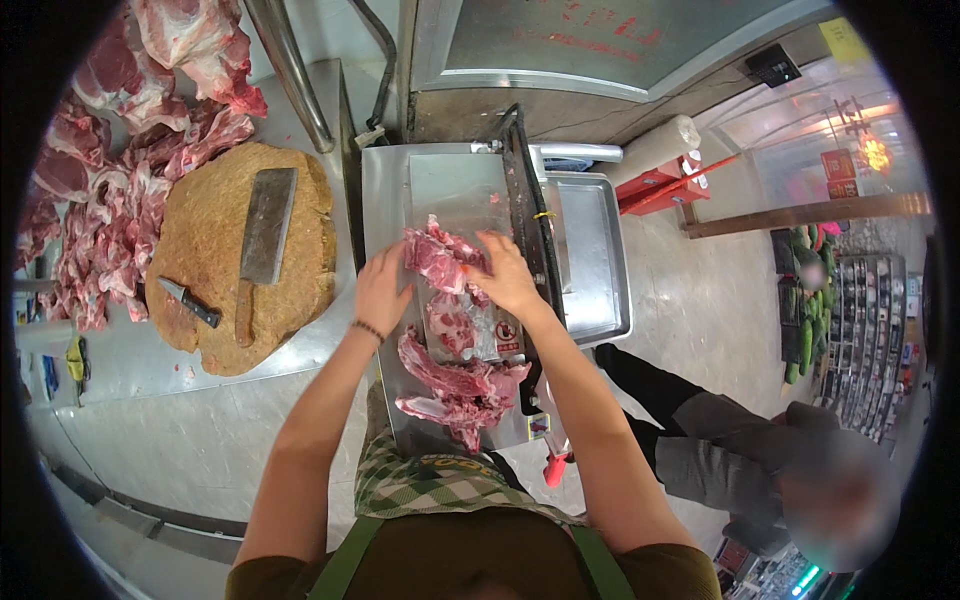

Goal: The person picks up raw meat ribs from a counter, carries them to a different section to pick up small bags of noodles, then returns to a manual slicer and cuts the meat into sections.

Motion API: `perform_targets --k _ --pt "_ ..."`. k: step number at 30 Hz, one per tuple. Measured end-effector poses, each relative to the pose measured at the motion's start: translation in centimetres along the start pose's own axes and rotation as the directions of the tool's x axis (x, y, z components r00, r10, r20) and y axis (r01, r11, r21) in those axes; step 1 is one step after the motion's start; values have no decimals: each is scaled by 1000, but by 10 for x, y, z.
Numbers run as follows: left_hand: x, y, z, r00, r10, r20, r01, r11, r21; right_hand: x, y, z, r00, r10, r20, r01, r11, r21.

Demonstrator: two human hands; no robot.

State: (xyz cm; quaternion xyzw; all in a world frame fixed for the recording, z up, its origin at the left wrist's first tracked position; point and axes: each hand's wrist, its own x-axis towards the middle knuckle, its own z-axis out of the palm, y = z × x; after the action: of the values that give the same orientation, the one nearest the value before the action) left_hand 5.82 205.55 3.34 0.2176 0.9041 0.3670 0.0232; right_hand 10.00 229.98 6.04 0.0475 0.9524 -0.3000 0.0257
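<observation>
Pieces of raw bony meat (437,262) lie on the metal table of a machine (382,195) in front of me. My right hand (506,274) grips the right side of the upper piece, thumb and fingers around its edge. Close to the left of that piece is my left hand (382,289), fingers apart; whether its fingertips touch the meat is hard to tell. Nearer my body are a smaller meat piece (452,324) and long rib-like pieces (461,382). An upright dark frame (536,217) runs along the table's right side.
On the left counter, a round wooden chopping block (202,247) bears a cleaver (266,225) and a small knife (191,302). Cuts of raw meat (112,210) lie beyond it. A metal tray (596,255) is right of the machine. A person (720,450) is at lower right.
</observation>
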Motion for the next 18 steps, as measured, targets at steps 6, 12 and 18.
perform_targets --k 6,12,18 --pt "57 -21 19 840 431 329 -520 814 258 -125 -39 -89 915 94 -393 -49 991 123" --pt "56 -15 11 862 113 495 -112 993 -31 -357 15 -90 734 596 -325 -534 803 266" --pt "37 -39 21 732 -152 665 447 843 -300 -474 49 -1 726 669 158 -675 651 348"
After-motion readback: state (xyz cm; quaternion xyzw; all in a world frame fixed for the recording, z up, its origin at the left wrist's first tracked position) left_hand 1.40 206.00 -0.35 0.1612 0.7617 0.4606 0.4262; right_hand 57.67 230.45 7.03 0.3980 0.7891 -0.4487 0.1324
